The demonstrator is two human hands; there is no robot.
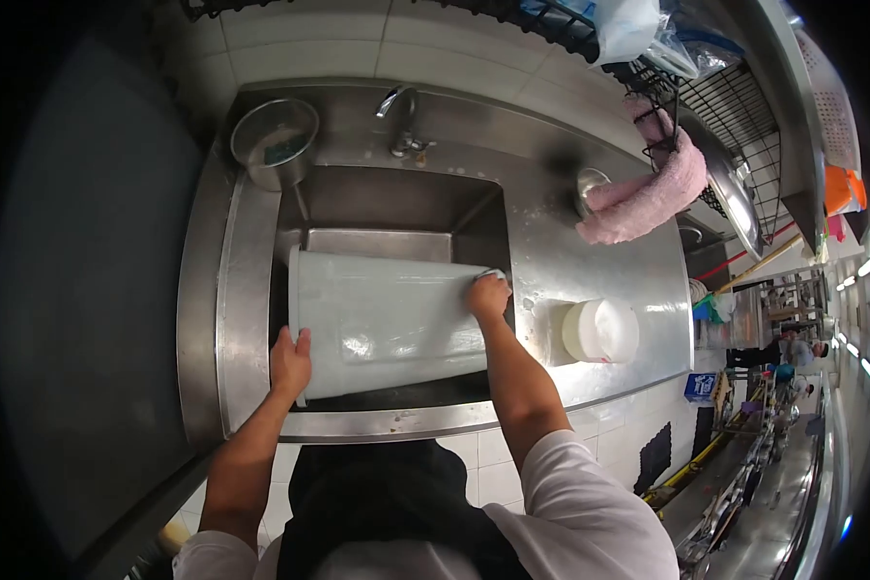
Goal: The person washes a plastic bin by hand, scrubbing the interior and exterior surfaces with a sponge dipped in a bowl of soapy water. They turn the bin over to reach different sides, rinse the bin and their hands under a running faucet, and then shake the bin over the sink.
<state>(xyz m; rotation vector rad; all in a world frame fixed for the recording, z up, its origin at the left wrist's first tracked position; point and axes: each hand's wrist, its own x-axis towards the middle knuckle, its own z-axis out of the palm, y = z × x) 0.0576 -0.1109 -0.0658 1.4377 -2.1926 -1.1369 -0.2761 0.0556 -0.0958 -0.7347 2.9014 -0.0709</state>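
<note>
Two bare hands and a large bin (391, 314) laid on its side over a metal sink (387, 205). The bin is of smooth, pale grey plastic, semi-glossy, with a bright reflection low on its upper face; its form is a tapered box with a raised lip at the wider end. The sink is rectangular, of dull brushed steel, set into a counter (541, 217) of the same metal, which is flecked with water spots to the right of the right hand.

The bin's long axis runs crosswise, from the left hand to the right hand. Its lipped, wider end points to the left, and its narrower end to the right; the body lies between the two grips, mostly ahead of the left hand.

The left hand (290, 367) is at the near part of the lip, thumb and fingers set narrowly about the edge. The right hand (490, 295) is closed on a small pale cloth (494, 275), its exact kind too small to tell, at the far corner of the narrow end.

Ahead of both grips stands a chromed tap (396, 116); ahead of the left hand, a round metal pot (298, 174). Right of the right hand are a round white tub (604, 332) and, farther ahead, a fluffy pink towel (648, 211).
</note>
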